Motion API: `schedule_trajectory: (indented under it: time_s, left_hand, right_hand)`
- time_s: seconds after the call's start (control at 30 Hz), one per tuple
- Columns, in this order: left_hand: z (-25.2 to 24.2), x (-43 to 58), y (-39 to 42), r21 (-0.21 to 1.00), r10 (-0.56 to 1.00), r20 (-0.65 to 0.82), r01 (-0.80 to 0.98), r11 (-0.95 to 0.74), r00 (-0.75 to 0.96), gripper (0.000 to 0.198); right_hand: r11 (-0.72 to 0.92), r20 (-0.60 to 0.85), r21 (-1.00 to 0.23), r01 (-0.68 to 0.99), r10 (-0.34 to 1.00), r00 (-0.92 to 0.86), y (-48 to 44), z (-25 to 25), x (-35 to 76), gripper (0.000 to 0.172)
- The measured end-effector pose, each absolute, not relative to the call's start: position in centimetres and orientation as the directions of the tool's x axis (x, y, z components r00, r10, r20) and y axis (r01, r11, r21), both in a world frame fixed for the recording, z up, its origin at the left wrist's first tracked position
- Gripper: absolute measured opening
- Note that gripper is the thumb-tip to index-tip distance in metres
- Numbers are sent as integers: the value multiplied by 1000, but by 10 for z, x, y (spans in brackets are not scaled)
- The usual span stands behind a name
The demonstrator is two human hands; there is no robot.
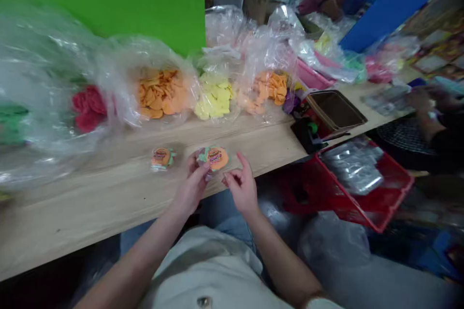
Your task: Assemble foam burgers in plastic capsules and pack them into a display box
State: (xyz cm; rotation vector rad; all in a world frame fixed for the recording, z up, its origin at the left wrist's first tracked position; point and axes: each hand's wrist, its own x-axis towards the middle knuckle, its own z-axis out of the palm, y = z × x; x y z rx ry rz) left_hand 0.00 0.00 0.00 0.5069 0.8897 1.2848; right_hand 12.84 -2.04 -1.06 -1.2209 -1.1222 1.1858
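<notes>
My left hand (pixel 194 181) is closed, its thumb and fingers pinching the edge of a small clear packet (pixel 217 158). Inside the packet are an orange round piece, green bits and a printed burger-like label. Just to the right is my right hand (pixel 242 186), apart from the packet, its index finger stretched out and the other fingers bent; I see nothing held in it. A second packet (pixel 162 158) of the same look lies on the wooden table (pixel 108 188), left of my hands.
Along the back stand clear bags of orange pieces (pixel 159 94), yellow pieces (pixel 215 99) and red pieces (pixel 90 108). At right are a brown tray (pixel 337 108) and a red crate (pixel 395 188) holding clear plastic packs. Another person's hands (pixel 422 101) work at far right.
</notes>
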Motion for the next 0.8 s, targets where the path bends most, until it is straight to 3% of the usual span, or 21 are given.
schedule_trajectory:
  time_s: [0.3,0.37,0.47,0.53,0.6,0.7,0.8]
  left_hand:
    - [5,-12,-8,793,984,-173,-588,163,39,33]
    - [5,-16,-7,805,985,-168,-581,117,-34,36]
    - [3,-21,-6,855,972,-139,-518,22,-188,40]
    - [1,-24,-7,886,964,-85,-462,-42,-251,41]
    - [0,-25,-10,896,962,-50,-438,-75,-268,41]
    - [2,-24,-15,895,964,-69,-443,-55,-259,41]
    - [7,-29,-20,891,961,-68,-451,-63,-268,41]
  right_hand:
    - [-137,-138,-990,-16,987,82,-18,-10,118,71]
    - [-125,-109,-984,130,986,124,-17,-14,123,58]
    - [-61,36,-915,398,972,233,-25,-14,128,20]
    - [-45,61,-899,435,972,226,-31,-10,122,21]
    - [-99,-50,-947,306,985,166,-32,-5,111,22]
    - [-245,-246,-969,-23,967,59,-24,1,89,25]
    - [-277,-279,-934,-227,960,-22,-17,0,72,22]
